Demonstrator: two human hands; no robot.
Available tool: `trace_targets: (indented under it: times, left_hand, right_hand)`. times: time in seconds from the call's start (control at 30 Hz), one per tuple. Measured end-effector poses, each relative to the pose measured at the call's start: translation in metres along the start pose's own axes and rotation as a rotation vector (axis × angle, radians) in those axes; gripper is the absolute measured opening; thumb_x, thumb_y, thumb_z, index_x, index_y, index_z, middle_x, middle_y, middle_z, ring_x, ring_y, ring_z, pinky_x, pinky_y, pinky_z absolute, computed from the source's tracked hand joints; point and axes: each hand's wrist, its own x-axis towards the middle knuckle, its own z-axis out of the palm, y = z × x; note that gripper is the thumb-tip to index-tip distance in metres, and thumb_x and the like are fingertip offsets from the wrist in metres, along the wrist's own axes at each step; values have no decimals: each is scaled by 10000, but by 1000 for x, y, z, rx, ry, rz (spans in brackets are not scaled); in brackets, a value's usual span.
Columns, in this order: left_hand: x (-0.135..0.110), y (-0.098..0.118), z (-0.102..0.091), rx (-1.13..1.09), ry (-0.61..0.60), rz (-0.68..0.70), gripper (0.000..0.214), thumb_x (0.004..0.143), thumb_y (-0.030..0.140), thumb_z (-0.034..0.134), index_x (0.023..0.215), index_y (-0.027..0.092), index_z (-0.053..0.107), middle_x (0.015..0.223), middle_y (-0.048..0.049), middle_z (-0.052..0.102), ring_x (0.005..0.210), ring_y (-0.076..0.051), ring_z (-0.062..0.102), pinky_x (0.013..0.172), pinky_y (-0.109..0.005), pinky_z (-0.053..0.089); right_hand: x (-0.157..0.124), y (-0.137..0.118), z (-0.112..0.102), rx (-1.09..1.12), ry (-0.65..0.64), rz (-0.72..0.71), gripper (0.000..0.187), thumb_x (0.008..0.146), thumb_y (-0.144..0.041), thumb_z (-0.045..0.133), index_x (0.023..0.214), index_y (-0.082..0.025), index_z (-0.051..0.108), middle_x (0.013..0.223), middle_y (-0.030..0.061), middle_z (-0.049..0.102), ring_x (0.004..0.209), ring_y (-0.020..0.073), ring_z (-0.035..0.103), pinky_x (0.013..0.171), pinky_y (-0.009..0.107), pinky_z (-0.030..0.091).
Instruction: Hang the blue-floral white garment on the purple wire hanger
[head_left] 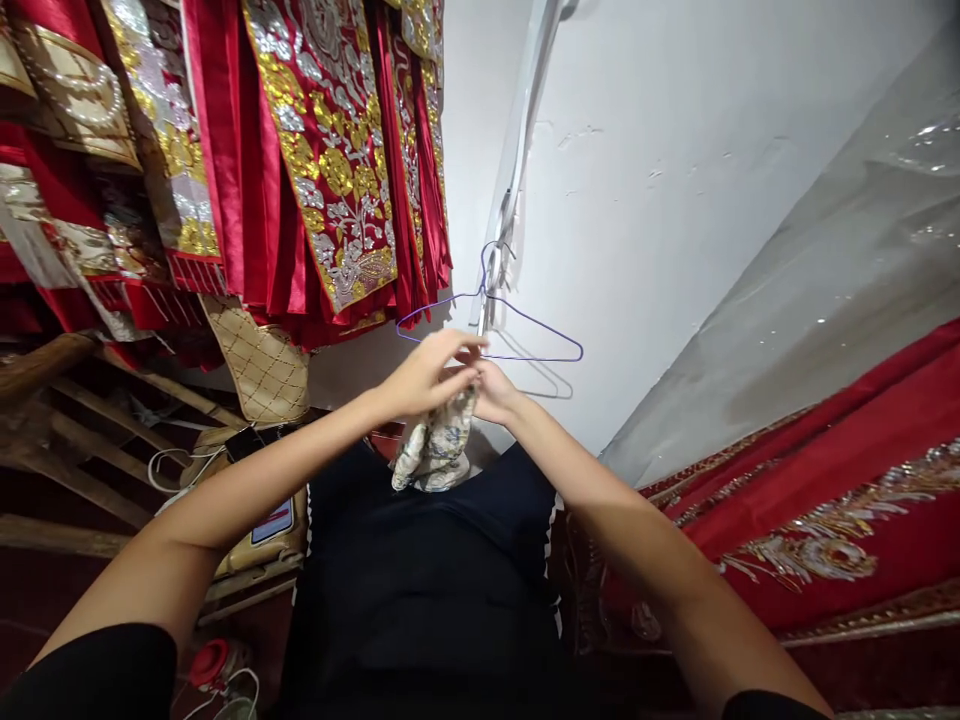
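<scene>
A small bunched piece of cream floral cloth (439, 450) hangs below my two hands, in front of the white wall. My left hand (431, 375) is over its top, thumb and fingers curved, the thumb at the cloth's upper edge. Close against it, my right hand (493, 390) grips the cloth's upper right edge, its fingertips partly hidden behind the left hand. Just behind and above both hands, a thin purple wire hanger (532, 318) hangs from a pale upright bar (517, 130), its lower rod partly covered by my left hand.
Red garments with gold and silver sequins (337, 180) hang at upper left. Below them are a bamboo frame (90, 450), a phone (274, 522) and a white cable (169, 465). Clear plastic sheeting (825, 260) and red embroidered cloth (825, 500) take up the right side.
</scene>
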Motion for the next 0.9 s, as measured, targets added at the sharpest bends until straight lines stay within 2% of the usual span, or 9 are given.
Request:
trace_targets:
  times: [0.07,0.2,0.27,0.37,0.43,0.5,0.6,0.7,0.9]
  left_hand:
    - [2,-17,-11,-66,-9,-107,426,923,423,554,1281,194,584,1164,-112,672,1137,-255,591,1008,-374,442]
    - [-27,-48,-10,-248,-361,-357,615,1007,547,249,880,152,702,786,-86,706,771,-208,644,770,-306,510]
    - [-50,-52,-6,-215,-515,-412,681,1002,571,234,674,159,665,604,-63,635,603,-175,584,681,-290,492]
    - [-70,-50,-9,-132,-585,-351,502,956,540,453,703,169,678,622,-44,631,611,-166,580,682,-287,481]
    - [-66,-49,-15,-95,-440,-270,340,912,486,569,828,179,691,792,-54,681,758,-184,628,777,-305,495]
    - [-49,-48,-19,-88,-220,-227,279,881,449,628,989,193,656,977,-70,685,898,-198,642,864,-336,498]
    - [-18,-47,-15,-168,-53,-179,490,848,411,683,1269,226,515,1272,-106,605,1151,-235,599,974,-381,478]
    - [-2,-43,-1,-256,-202,-123,616,852,400,676,1392,222,441,1392,-120,553,1264,-279,548,1028,-400,457]
    - [-18,-58,-9,276,-442,-206,469,916,540,519,1206,180,596,994,-84,727,878,-269,684,799,-343,504]
  right_hand:
    - [-12,-13,4,144,-170,116,168,823,-314,600,831,-149,632,735,34,642,729,177,642,760,325,553]
    - [-33,-35,-6,-120,-407,190,262,650,-176,730,902,-124,681,834,43,695,743,176,650,720,293,528]
    - [-36,-44,-21,-405,-319,78,244,607,-115,717,849,-135,692,782,21,687,685,161,625,620,252,485]
    - [-31,-58,-44,-720,54,-281,130,634,-77,627,731,-150,675,693,-9,646,651,138,578,590,231,428]
    - [-26,-68,-51,-795,209,-502,130,673,-87,603,751,-157,680,736,-5,659,713,148,592,669,250,446]
    - [-24,-74,-48,-827,209,-628,158,715,-111,600,826,-165,698,823,9,688,797,167,617,756,278,463]
    - [-27,-75,-31,-884,78,-671,268,766,-121,556,973,-181,716,957,27,721,876,188,642,826,310,472]
    - [-33,-71,-18,-917,34,-647,374,760,-109,535,1085,-196,701,1030,29,723,857,189,649,802,309,479]
    - [-25,-66,-64,-889,391,-677,291,794,-185,534,1025,-188,711,1005,43,723,863,209,647,803,322,489]
